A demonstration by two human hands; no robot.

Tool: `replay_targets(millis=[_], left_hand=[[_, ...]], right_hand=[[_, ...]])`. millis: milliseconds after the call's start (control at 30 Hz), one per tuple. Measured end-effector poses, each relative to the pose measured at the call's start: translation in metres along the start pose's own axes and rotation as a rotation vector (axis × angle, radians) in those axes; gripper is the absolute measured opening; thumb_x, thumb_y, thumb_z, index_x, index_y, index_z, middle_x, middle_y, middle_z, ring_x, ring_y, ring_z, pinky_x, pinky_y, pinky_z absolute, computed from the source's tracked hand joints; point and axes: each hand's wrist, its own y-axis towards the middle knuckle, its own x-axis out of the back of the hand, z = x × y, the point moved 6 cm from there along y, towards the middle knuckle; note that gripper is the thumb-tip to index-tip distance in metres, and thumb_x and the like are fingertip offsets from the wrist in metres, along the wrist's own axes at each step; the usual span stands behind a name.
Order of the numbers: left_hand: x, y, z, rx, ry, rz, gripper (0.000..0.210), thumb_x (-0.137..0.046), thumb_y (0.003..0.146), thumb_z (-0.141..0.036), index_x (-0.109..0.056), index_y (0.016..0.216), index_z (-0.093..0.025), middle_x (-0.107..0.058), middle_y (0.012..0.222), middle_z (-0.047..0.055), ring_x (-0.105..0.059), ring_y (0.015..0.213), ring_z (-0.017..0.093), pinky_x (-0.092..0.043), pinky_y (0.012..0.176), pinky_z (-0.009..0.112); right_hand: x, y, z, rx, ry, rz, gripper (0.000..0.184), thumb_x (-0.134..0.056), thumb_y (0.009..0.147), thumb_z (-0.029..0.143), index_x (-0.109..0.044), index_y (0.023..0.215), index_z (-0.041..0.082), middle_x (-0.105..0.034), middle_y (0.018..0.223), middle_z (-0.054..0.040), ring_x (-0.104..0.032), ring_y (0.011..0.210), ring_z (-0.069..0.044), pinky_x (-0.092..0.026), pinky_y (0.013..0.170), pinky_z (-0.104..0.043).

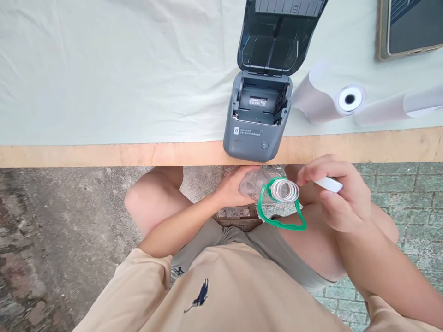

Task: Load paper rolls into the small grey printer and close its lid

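Note:
My left hand [233,186] is closed around the side of a clear plastic bottle [251,183], just below the table edge and above my lap. The bottle's mouth [285,189] is uncapped and faces up toward me. A green carry loop [282,224] hangs from its neck. To the right of the mouth, my right hand [346,198] pinches a white bottle cap [328,184], apart from the bottle. The lower part of the bottle is hidden by my left hand and the table edge.
On the table's wooden edge [138,155] stands a grey label printer [254,133] with its lid [273,41] raised. Right of it lies a white paper roll [350,98] with loose paper strips. A framed dark-screened device [415,27] is at the upper right. Pale cloth [114,69] covers the tabletop.

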Motion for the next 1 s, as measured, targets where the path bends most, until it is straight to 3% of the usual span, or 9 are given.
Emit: replay_targets(millis=[133, 333, 467, 600, 667, 733, 833, 933, 1000], left_hand=[[-0.002, 0.002, -0.003, 0.013, 0.013, 0.03, 0.08, -0.086, 0.056, -0.04, -0.052, 0.126, -0.023, -0.066, 0.127, 0.008, -0.065, 0.114, 0.026, -0.055, 0.098, 0.039], [-0.002, 0.004, -0.001, 0.029, 0.076, 0.019, 0.07, -0.081, 0.062, -0.039, -0.055, 0.124, -0.02, -0.068, 0.122, 0.009, -0.067, 0.11, 0.027, -0.057, 0.095, 0.041], [0.005, 0.006, -0.002, 0.009, 0.126, 0.023, 0.069, -0.081, 0.063, -0.043, -0.058, 0.123, -0.02, -0.068, 0.124, 0.008, -0.066, 0.113, 0.026, -0.054, 0.1, 0.041], [0.009, 0.005, -0.002, 0.007, 0.192, 0.06, 0.07, -0.081, 0.063, -0.039, -0.057, 0.126, -0.021, -0.067, 0.127, 0.007, -0.065, 0.115, 0.026, -0.055, 0.1, 0.04], [0.009, 0.004, 0.001, 0.031, 0.238, 0.067, 0.07, -0.078, 0.065, -0.032, -0.055, 0.13, -0.021, -0.064, 0.13, 0.008, -0.062, 0.12, 0.028, -0.053, 0.103, 0.042], [0.007, 0.002, 0.005, 0.066, 0.286, 0.077, 0.07, -0.075, 0.067, -0.024, -0.053, 0.133, -0.019, -0.063, 0.132, 0.01, -0.06, 0.122, 0.03, -0.052, 0.103, 0.044], [0.003, 0.0, 0.011, 0.1, 0.336, 0.104, 0.068, -0.071, 0.07, -0.018, -0.051, 0.135, -0.018, -0.06, 0.135, 0.011, -0.058, 0.125, 0.03, -0.052, 0.104, 0.045], [-0.001, 0.0, 0.012, 0.116, 0.356, 0.132, 0.07, -0.071, 0.07, -0.017, -0.05, 0.136, -0.019, -0.058, 0.138, 0.009, -0.056, 0.128, 0.029, -0.05, 0.107, 0.043], [-0.001, 0.001, 0.012, 0.132, 0.363, 0.143, 0.071, -0.071, 0.071, -0.019, -0.048, 0.138, -0.021, -0.058, 0.139, 0.008, -0.056, 0.129, 0.029, -0.05, 0.107, 0.043]], right_hand=[[0.0, 0.0, 0.008, 0.057, -0.043, 0.019, 0.034, -0.029, 0.098, 0.045, -0.054, 0.111, 0.027, -0.054, 0.093, -0.0071, -0.057, 0.085, -0.017, -0.053, 0.073, -0.035], [-0.013, 0.011, 0.029, 0.242, -0.172, 0.199, 0.025, -0.05, 0.093, 0.019, -0.057, 0.117, 0.023, -0.061, 0.108, -0.0081, -0.061, 0.098, -0.014, -0.054, 0.082, -0.029], [-0.009, 0.01, 0.029, 0.24, -0.174, 0.267, 0.034, -0.057, 0.086, 0.007, -0.057, 0.118, 0.019, -0.062, 0.116, -0.0103, -0.063, 0.104, -0.014, -0.055, 0.085, -0.026], [-0.005, 0.002, 0.026, 0.203, -0.237, 0.326, 0.035, -0.055, 0.087, 0.005, -0.057, 0.117, 0.022, -0.064, 0.122, -0.0082, -0.064, 0.108, -0.015, -0.055, 0.088, -0.029], [-0.004, -0.001, 0.022, 0.17, -0.417, 0.304, 0.03, -0.056, 0.089, 0.013, -0.058, 0.117, 0.022, -0.068, 0.113, -0.0064, -0.067, 0.098, -0.015, -0.054, 0.08, -0.027], [-0.006, -0.003, 0.014, 0.111, -0.667, 0.268, 0.023, -0.058, 0.091, 0.032, -0.061, 0.11, 0.02, -0.071, 0.089, -0.0041, -0.066, 0.076, -0.014, -0.048, 0.061, -0.025], [-0.014, -0.005, 0.001, -0.018, -0.919, 0.225, 0.046, -0.05, 0.089, 0.059, -0.064, 0.084, 0.016, -0.058, 0.055, -0.0012, -0.05, 0.048, -0.012, -0.028, 0.043, -0.025], [-0.022, -0.004, -0.006, -0.128, -1.002, 0.15, 0.053, -0.043, 0.092, 0.056, -0.057, 0.063, 0.015, -0.042, 0.04, -0.0011, -0.035, 0.039, -0.01, -0.014, 0.042, -0.024], [-0.023, -0.001, -0.007, -0.161, -1.021, 0.109, 0.052, -0.039, 0.095, 0.051, -0.057, 0.061, 0.014, -0.042, 0.04, -0.0023, -0.035, 0.04, -0.01, -0.01, 0.043, -0.024]])
